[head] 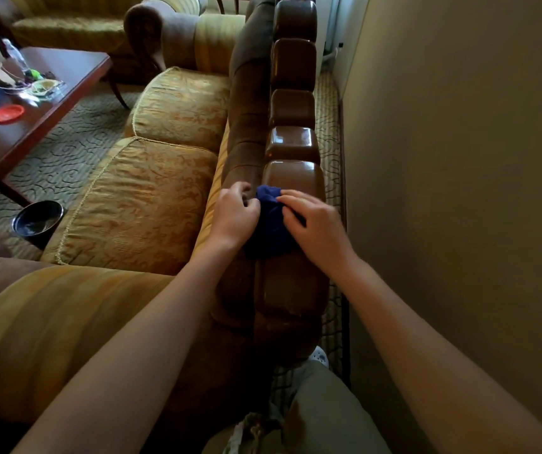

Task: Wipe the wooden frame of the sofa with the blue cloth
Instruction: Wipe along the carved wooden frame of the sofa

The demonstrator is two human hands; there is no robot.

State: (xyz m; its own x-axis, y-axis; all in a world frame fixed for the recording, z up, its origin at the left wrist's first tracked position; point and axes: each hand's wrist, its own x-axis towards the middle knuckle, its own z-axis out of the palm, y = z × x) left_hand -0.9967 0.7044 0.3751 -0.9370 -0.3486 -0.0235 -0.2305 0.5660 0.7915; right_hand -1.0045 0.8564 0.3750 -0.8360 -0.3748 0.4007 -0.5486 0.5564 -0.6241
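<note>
Blue cloth (271, 221) bunched on top of the wooden frame (292, 144), right between both hands. Left hand (235, 214) pinched the cloth's near-left edge, fingers curled onto it. Right hand (315, 224) lay on the cloth's right side, fingertips pressed into the fold, looser, seemingly gripping a pleat, though hard to be sure. Equally close, both hands; neither had the lead.

Frame's long axis ran straight away from the body, a row of glossy rounded wooden blocks receding toward the far armchair (171, 31). So wiping stroke likely meant pushing forward along that line, cloth ahead of the fingers.

Edges: narrow top, dropping left onto the brown padded backrest (246, 103) and gold cushions (151, 198), dropping right into a thin gap of carpet (327, 109) against the wall (459, 158). Little room on the right for the elbow; plenty on the left. Grooves between blocks looked apt to snag the cloth. Coffee table (76, 70) well apart, no bother.
</note>
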